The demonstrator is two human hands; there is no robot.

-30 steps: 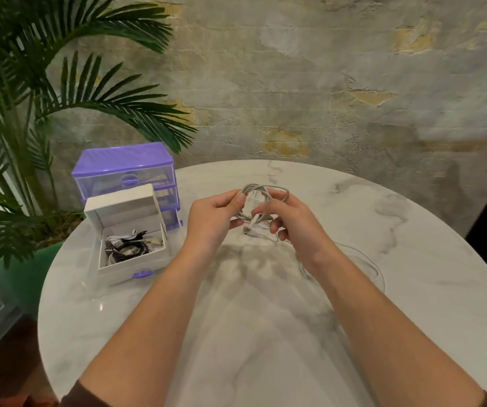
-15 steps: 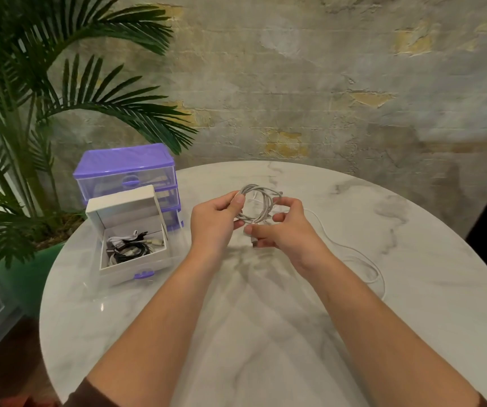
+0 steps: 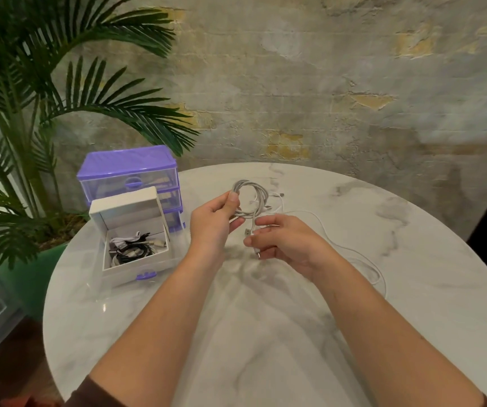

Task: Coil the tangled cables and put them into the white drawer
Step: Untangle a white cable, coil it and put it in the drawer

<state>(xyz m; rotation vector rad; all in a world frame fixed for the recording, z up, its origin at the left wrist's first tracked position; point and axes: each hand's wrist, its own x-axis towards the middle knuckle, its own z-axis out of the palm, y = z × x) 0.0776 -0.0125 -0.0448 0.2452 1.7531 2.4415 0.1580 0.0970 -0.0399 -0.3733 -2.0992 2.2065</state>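
Two bare forearms are seen entering from the lower edge, with dark brown sleeves point(image 3: 89, 390) pushed up near the elbows. Both are extended over a round white marble-patterned table point(image 3: 265, 333).

The right hand point(image 3: 287, 243) is held above the table's middle, fingers curled. A white cable end with a metal plug point(image 3: 248, 231) is pinched at its fingertips, and a second small connector point(image 3: 257, 254) is seen projecting below the curled fingers. From this hand a loose length of white cable point(image 3: 362, 259) is trailed across the table surface to the right, where it is looped back on itself.

The left hand point(image 3: 214, 221) is held just beside and slightly beyond the right. A coil of grey-white cable point(image 3: 251, 198) is gripped between its thumb and fingers, the loops standing upright above the hand, clear of the table. A further plug end is seen hanging off the coil's right side.

To the left, a white drawer point(image 3: 130, 221) is set on the table, pulled out and open at the top, with a purple handle on its near face. Black and white cables point(image 3: 133, 248) are contained within it, bundled together.

Immediately behind the drawer, a purple and clear plastic drawer unit point(image 3: 129, 171) is positioned near the table's far left edge.

Beyond the table's left side, a palm plant point(image 3: 60, 83) in a green pot point(image 3: 30, 277) is noted. A weathered plaster and brick wall point(image 3: 324, 83) closes the background.
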